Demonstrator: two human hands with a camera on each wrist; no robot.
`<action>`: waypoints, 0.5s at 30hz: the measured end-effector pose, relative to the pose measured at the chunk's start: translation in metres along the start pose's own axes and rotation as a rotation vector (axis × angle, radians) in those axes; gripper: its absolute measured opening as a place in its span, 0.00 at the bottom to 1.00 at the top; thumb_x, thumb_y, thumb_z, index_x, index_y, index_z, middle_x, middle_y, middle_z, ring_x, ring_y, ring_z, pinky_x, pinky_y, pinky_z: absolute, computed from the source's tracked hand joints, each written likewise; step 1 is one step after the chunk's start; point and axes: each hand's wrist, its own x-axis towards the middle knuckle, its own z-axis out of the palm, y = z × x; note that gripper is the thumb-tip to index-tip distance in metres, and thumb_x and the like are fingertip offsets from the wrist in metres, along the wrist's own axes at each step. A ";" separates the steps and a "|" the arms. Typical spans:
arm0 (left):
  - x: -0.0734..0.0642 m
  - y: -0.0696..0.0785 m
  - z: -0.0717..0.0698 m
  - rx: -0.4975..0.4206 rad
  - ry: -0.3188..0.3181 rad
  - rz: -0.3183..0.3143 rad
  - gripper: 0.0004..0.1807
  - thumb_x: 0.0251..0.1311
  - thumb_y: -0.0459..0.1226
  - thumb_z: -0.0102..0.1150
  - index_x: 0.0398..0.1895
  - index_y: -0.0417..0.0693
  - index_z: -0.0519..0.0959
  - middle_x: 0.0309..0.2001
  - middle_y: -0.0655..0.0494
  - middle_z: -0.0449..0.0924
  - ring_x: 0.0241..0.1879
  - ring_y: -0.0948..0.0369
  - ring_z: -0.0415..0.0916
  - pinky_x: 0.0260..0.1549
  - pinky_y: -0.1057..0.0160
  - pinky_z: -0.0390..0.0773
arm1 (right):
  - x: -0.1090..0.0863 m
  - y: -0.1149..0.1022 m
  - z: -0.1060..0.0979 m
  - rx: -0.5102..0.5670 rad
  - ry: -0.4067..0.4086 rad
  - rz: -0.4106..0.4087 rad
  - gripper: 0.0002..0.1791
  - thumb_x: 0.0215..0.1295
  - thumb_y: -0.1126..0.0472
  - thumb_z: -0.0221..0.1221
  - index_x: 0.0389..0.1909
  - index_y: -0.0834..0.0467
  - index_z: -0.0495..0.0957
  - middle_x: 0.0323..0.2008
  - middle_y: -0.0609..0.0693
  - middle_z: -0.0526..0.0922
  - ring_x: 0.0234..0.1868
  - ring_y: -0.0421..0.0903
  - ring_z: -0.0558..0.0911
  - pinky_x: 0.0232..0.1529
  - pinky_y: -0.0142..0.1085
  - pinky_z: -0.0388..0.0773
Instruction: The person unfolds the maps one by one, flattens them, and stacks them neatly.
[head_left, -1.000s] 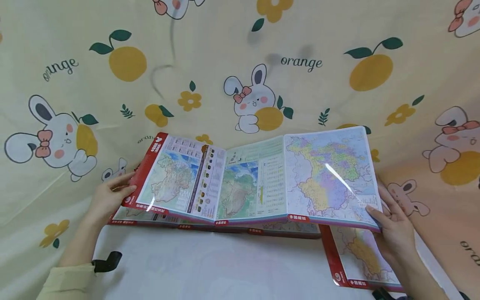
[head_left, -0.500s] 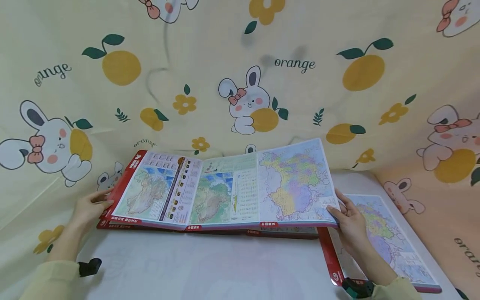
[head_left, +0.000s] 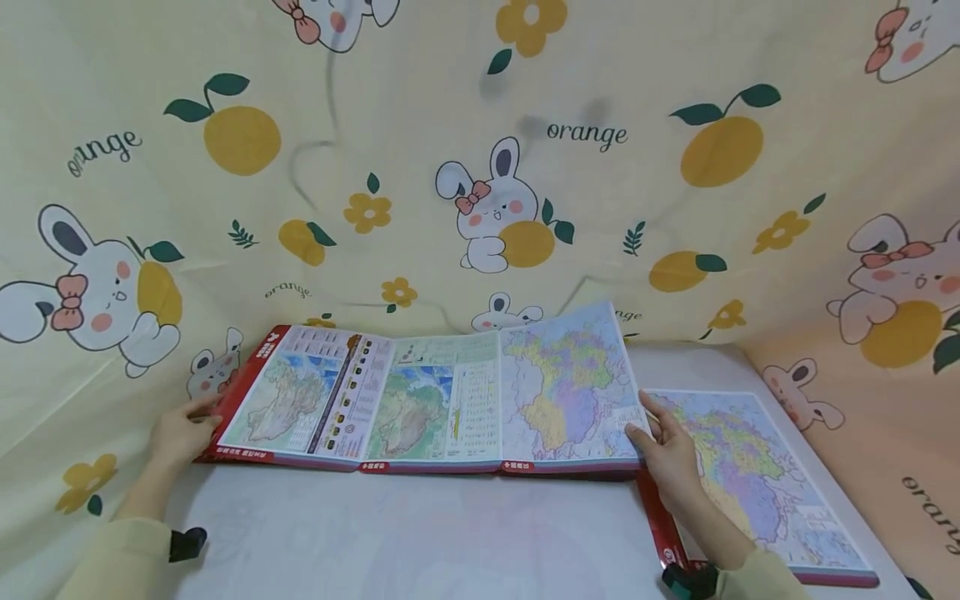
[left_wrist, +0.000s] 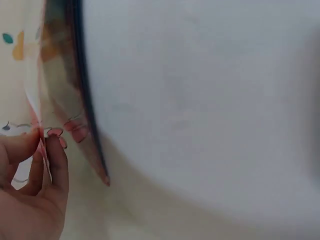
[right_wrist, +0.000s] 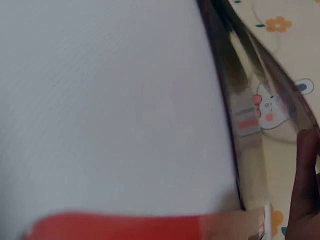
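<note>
An unfolded glossy map [head_left: 438,417] with three panels and a red left border spans the space between my hands. My left hand [head_left: 180,433] pinches its left edge between thumb and fingers. At the right edge my right hand [head_left: 667,454] pinches the lower corner, thumb on top. In the left wrist view, the left hand [left_wrist: 37,185] grips the thin edge, apart from a second glossy map [left_wrist: 70,100] lying below it. The right wrist view shows the right hand [right_wrist: 304,185] at the held map's edge, above the lower map [right_wrist: 245,115]. The upper map mostly hides the lower one.
Another map [head_left: 780,483] with a red border lies at the right of the white table [head_left: 420,533], partly behind my right forearm. A patterned cloth [head_left: 420,100] with rabbits and oranges hangs behind the table and along its sides.
Both hands have lowered the held map toward the table and shifted it left. It now covers nearly all of the map beneath, and more of the right-hand map shows.
</note>
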 end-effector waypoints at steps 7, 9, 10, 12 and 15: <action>-0.007 -0.005 0.009 0.117 0.019 0.184 0.22 0.71 0.32 0.48 0.63 0.26 0.76 0.59 0.21 0.74 0.55 0.31 0.73 0.45 0.44 0.76 | -0.003 0.007 -0.002 -0.262 -0.084 -0.082 0.40 0.78 0.51 0.58 0.84 0.51 0.52 0.76 0.63 0.62 0.67 0.53 0.77 0.33 0.23 0.74; -0.008 -0.007 0.011 0.138 0.000 0.226 0.23 0.70 0.32 0.50 0.62 0.24 0.75 0.60 0.20 0.73 0.57 0.29 0.72 0.49 0.39 0.76 | -0.003 0.007 -0.002 -0.337 -0.101 -0.093 0.42 0.78 0.49 0.59 0.84 0.53 0.51 0.76 0.65 0.63 0.69 0.63 0.74 0.41 0.24 0.77; -0.009 -0.007 0.013 0.156 -0.015 0.240 0.24 0.71 0.33 0.50 0.63 0.23 0.74 0.61 0.19 0.72 0.59 0.27 0.70 0.52 0.35 0.74 | -0.004 0.007 -0.002 -0.376 -0.103 -0.099 0.42 0.78 0.48 0.59 0.84 0.54 0.50 0.76 0.65 0.63 0.69 0.64 0.74 0.45 0.25 0.79; -0.010 -0.008 0.014 0.201 -0.061 0.266 0.27 0.73 0.37 0.52 0.64 0.20 0.70 0.63 0.16 0.68 0.61 0.24 0.66 0.57 0.30 0.70 | -0.004 0.007 -0.001 -0.446 -0.109 -0.097 0.44 0.77 0.47 0.59 0.84 0.56 0.49 0.75 0.67 0.65 0.68 0.65 0.74 0.51 0.32 0.81; -0.011 -0.006 0.017 0.261 -0.124 0.293 0.37 0.75 0.46 0.53 0.66 0.15 0.64 0.64 0.12 0.61 0.63 0.21 0.60 0.61 0.25 0.64 | -0.002 0.007 -0.001 -0.508 -0.126 -0.071 0.46 0.77 0.46 0.59 0.84 0.58 0.48 0.75 0.69 0.63 0.69 0.67 0.73 0.58 0.47 0.80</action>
